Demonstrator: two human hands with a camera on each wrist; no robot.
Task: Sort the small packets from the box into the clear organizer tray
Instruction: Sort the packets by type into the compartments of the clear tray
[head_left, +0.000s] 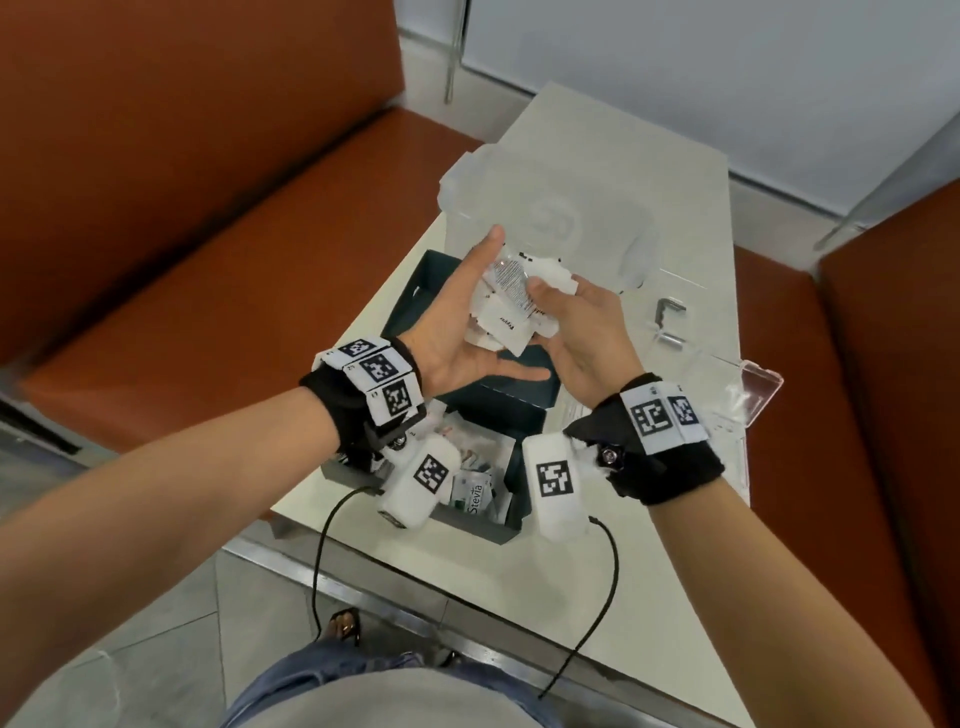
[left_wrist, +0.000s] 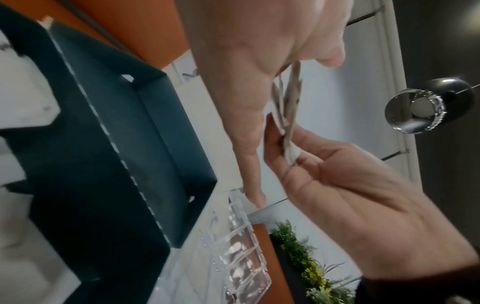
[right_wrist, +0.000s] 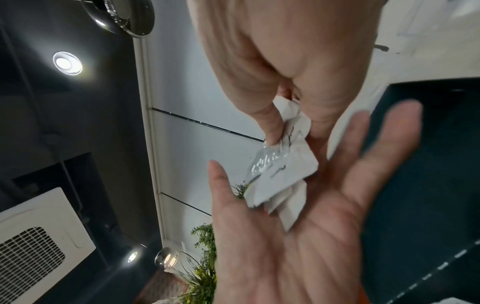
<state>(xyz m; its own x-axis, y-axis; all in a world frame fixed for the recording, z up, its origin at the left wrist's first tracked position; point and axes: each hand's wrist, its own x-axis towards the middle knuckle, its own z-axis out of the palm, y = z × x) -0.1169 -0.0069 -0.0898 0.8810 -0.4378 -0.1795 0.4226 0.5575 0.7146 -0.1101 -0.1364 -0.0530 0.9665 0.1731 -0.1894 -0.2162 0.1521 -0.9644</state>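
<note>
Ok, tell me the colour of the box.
Dark teal box; clearest in the left wrist view.

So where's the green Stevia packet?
In the head view, the Stevia packet lies inside the dark box, near the table's front edge, below both wrists.
</note>
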